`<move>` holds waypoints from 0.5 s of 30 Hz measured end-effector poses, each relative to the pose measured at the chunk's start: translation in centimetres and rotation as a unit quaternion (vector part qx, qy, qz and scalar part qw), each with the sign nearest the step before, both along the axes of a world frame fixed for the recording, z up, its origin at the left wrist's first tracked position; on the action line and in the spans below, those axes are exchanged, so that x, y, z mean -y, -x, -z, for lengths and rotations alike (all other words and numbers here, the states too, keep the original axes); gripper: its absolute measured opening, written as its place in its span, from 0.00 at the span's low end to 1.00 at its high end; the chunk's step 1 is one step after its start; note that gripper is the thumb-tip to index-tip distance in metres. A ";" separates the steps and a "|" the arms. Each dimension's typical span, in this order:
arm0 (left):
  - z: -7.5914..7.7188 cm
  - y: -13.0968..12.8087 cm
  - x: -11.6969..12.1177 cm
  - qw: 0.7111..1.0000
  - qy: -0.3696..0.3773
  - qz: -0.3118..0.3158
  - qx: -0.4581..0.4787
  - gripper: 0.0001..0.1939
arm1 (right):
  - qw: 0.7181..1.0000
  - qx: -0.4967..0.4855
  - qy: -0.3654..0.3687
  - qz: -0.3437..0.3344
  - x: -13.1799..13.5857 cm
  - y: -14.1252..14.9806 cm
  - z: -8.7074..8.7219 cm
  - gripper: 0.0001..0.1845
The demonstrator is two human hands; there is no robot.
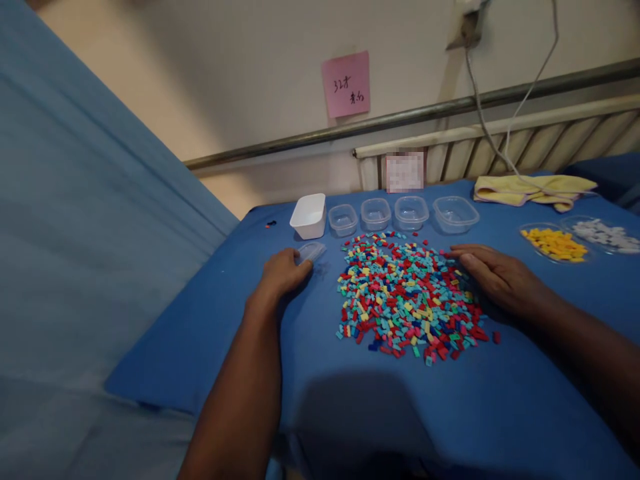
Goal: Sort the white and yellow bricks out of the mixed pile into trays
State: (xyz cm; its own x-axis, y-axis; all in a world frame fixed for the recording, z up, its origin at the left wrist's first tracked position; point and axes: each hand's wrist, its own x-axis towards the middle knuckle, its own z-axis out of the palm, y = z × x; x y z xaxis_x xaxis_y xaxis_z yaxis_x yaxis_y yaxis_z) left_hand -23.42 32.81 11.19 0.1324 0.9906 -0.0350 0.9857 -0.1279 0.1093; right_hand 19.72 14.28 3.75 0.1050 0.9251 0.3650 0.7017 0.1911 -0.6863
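A broad pile of small toy building bricks in red, light blue, yellow, pink and green lies loose on the blue-covered table. To its left, my left hand grips a small clear plastic container, tilted just above or on the cloth; which one I cannot tell. At the pile's right edge rests my right hand, fingers stretched out and pointing left, its fingertips against the outer bricks. Nothing shows in its grasp. Behind the pile stand a white tub and several clear containers in a row.
Yellow bricks and white bricks fill two clear dishes at the right. A folded yellow cloth lies behind them, a cable hanging onto it. Small dark bits lie at the back left. A blue curtain hangs left.
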 end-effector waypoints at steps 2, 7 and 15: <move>0.2 -0.1 -0.1 1.000 -0.006 -0.008 0.009 0.29 | 1.000 0.000 0.001 0.000 0.0 0.0 0.0 0.25; 0.8 0.2 -0.1 0.994 -0.062 -0.037 0.085 0.32 | 1.000 0.000 0.002 0.000 0.2 0.0 0.0 0.24; -0.5 0.0 1.4 0.983 -0.122 -0.074 0.112 0.34 | 1.000 0.008 -0.007 -0.011 0.0 0.0 0.2 0.23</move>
